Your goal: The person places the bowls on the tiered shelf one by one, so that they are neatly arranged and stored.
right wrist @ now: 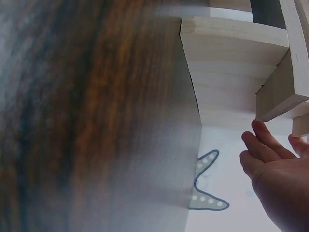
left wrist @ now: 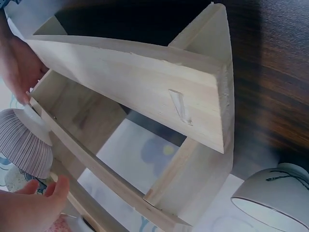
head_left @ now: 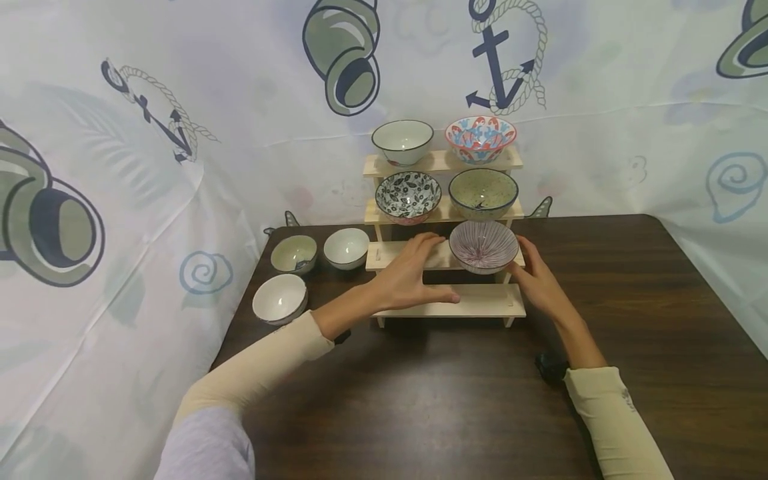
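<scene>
A purple-striped bowl (head_left: 483, 247) sits at the right end of the second step from the bottom of a wooden tiered stand (head_left: 444, 308). My left hand (head_left: 414, 275) is at its left, thumb spread well apart from the fingers and nothing held between them. At the bowl's right side is my right hand (head_left: 538, 280), fingertips right at the bowl and the end of the step. In the right wrist view the fingers of that hand (right wrist: 275, 159) extend, slightly bent, beside the stand's end. The left wrist view shows the striped bowl (left wrist: 26, 142) between both hands.
Higher steps carry a white bowl (head_left: 403, 141), a red-and-blue patterned bowl (head_left: 480, 140), a black-and-white leaf bowl (head_left: 408, 195) and a speckled green bowl (head_left: 483, 193). Left of the stand, a green bowl (head_left: 294, 254) and two white bowls (head_left: 346, 249) stand on the dark table (head_left: 420, 400).
</scene>
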`<state>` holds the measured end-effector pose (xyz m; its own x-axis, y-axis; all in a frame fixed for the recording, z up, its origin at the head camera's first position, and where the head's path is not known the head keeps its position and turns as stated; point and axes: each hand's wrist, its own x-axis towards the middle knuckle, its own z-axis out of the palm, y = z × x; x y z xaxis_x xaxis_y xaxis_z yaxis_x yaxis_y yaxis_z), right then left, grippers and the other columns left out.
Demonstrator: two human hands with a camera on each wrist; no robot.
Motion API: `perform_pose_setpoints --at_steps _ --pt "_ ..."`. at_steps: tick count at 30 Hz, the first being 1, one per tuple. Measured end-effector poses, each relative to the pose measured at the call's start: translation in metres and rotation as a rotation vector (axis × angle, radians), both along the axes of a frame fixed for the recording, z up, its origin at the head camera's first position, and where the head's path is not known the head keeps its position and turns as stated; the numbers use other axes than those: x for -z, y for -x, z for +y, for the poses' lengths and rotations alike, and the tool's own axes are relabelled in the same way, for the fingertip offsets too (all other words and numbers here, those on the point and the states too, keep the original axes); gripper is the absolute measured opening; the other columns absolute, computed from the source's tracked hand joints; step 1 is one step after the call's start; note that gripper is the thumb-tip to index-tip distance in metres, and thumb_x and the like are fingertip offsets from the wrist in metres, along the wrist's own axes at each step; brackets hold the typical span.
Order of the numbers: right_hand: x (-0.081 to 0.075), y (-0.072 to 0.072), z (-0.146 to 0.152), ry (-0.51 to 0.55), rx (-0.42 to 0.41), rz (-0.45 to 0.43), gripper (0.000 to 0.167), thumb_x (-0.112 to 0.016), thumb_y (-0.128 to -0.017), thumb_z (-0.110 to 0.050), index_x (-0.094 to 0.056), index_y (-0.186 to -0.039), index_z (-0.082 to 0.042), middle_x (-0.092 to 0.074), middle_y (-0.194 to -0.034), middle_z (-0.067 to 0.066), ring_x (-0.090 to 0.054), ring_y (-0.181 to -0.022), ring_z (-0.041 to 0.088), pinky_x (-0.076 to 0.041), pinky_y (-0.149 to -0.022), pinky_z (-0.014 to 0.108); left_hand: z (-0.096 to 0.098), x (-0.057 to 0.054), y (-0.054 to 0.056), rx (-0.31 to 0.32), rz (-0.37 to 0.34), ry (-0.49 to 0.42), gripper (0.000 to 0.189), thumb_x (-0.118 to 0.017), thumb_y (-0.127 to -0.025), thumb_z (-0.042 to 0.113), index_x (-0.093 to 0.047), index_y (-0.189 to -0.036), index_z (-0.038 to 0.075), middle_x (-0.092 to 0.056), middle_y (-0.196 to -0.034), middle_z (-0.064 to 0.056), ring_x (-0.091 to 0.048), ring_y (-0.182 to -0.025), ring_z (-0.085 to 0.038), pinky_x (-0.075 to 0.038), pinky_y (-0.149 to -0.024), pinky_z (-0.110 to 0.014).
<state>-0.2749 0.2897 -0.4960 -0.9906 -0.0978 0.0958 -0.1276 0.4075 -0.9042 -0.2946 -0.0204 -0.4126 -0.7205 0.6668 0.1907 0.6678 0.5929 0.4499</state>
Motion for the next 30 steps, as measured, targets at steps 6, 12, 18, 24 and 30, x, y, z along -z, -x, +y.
perform_pose_setpoints --at_steps 6,12,18,24,30 --pt "0.002 0.002 0.001 -0.003 0.003 -0.01 0.075 -0.05 -0.109 -0.038 -0.006 -0.167 -0.019 -0.028 -0.164 0.032 -0.042 -0.143 0.052 -0.037 -0.113 0.07 -0.006 0.001 -0.003 -0.003 0.008 0.009 0.113 -0.082 -0.075 0.068 -0.031 -0.16 0.012 -0.032 -0.164 -0.012 -0.037 -0.151 -0.026 -0.037 -0.124 -0.045" --pt "0.001 0.001 -0.001 -0.009 0.005 -0.009 0.076 -0.05 -0.109 -0.042 -0.007 -0.167 -0.021 -0.029 -0.165 0.03 -0.042 -0.143 0.049 -0.037 -0.113 0.069 -0.016 0.001 -0.004 -0.002 0.021 0.008 0.111 -0.082 -0.077 0.066 -0.033 -0.16 0.011 -0.034 -0.162 -0.013 -0.04 -0.149 -0.028 -0.04 -0.122 -0.046" --pt "0.0 0.0 -0.001 0.019 -0.015 -0.007 0.077 -0.051 -0.108 -0.044 -0.007 -0.167 -0.021 -0.015 -0.172 0.02 -0.033 -0.15 0.05 -0.033 -0.116 0.072 -0.023 0.003 -0.004 -0.002 0.021 0.006 0.11 -0.082 -0.077 0.066 -0.035 -0.159 0.009 -0.036 -0.161 -0.013 -0.04 -0.148 -0.027 -0.039 -0.123 -0.045" --pt "-0.003 -0.002 -0.001 0.033 -0.017 -0.016 0.078 -0.051 -0.108 -0.044 -0.006 -0.167 -0.023 -0.011 -0.173 0.017 -0.027 -0.153 0.05 -0.031 -0.117 0.073 -0.028 0.004 -0.006 -0.021 0.035 -0.012 0.107 -0.083 -0.077 0.064 -0.038 -0.158 0.01 -0.037 -0.16 -0.014 -0.042 -0.146 -0.028 -0.041 -0.121 -0.047" --pt "-0.003 -0.002 -0.001 0.028 -0.013 -0.016 0.079 -0.051 -0.108 -0.044 -0.005 -0.167 -0.021 -0.01 -0.173 0.018 -0.027 -0.153 0.051 -0.03 -0.117 0.073 -0.036 0.005 -0.006 -0.031 0.031 -0.016 0.103 -0.081 -0.08 0.063 -0.039 -0.157 0.009 -0.037 -0.159 -0.013 -0.042 -0.146 -0.028 -0.042 -0.12 -0.047"
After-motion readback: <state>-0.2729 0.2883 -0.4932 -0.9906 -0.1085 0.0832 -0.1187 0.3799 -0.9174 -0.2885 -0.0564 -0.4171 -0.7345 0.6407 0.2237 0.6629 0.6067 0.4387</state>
